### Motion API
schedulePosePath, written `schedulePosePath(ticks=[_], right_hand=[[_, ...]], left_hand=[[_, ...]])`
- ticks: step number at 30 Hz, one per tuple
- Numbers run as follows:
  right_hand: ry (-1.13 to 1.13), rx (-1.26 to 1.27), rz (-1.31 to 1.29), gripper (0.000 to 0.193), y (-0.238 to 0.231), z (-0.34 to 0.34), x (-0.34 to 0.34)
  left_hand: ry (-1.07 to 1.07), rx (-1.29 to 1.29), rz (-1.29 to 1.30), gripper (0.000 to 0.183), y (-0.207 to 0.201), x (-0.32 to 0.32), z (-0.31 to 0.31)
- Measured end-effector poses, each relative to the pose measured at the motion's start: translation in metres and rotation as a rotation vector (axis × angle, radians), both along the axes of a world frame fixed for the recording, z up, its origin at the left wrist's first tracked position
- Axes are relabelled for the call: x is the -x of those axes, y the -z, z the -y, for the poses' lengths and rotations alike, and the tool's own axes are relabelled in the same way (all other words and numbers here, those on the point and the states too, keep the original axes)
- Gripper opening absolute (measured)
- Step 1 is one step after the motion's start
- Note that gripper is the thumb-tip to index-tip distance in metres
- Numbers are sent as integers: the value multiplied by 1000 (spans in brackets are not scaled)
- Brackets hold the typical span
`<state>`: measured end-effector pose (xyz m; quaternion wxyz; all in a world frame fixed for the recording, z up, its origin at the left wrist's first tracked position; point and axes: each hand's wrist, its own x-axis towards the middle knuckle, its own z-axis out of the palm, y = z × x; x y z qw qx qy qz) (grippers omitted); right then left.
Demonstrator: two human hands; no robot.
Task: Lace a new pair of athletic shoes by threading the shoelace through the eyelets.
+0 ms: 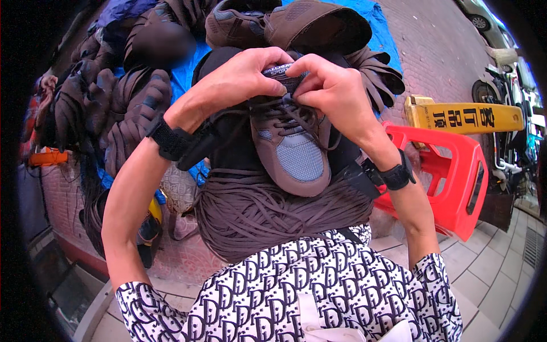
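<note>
A brown and grey-blue sneaker (299, 157) rests on my lap with its toe toward me. Brown shoelaces (288, 117) run through its upper eyelets, and one loop hangs at the right side. My left hand (242, 77) is closed on the shoe's tongue (278, 71), thumb and forefinger at its left edge. With the fingertips pinched together at the top eyelets, my right hand (336, 91) holds the shoelace; the lace end is hidden behind the fingers. Under the shoe a thick bundle of loose brown laces (262, 211) lies across my lap.
Several similar sneakers (316, 25) lie ahead on a blue tarp (379, 34), with a heap of brown shoes (137, 108) at the left. A red plastic stool (439, 171) stands at my right, beside a yellow sign board (461, 114). Parked bikes (507, 114) are farther right.
</note>
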<state>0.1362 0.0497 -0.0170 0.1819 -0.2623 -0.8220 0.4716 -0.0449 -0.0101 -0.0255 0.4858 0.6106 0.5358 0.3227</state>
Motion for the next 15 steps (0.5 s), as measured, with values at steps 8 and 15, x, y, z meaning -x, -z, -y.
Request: schedulePosePath(ticks=[8,15], right_hand=[[-13,252,-31,30,-3,-6,-2],[46,-174,-64,28,8,5,0]], left_hand=[[-32,-4,46,36,6,-2,-1],[-88,-85,43,34,4,-5,0]])
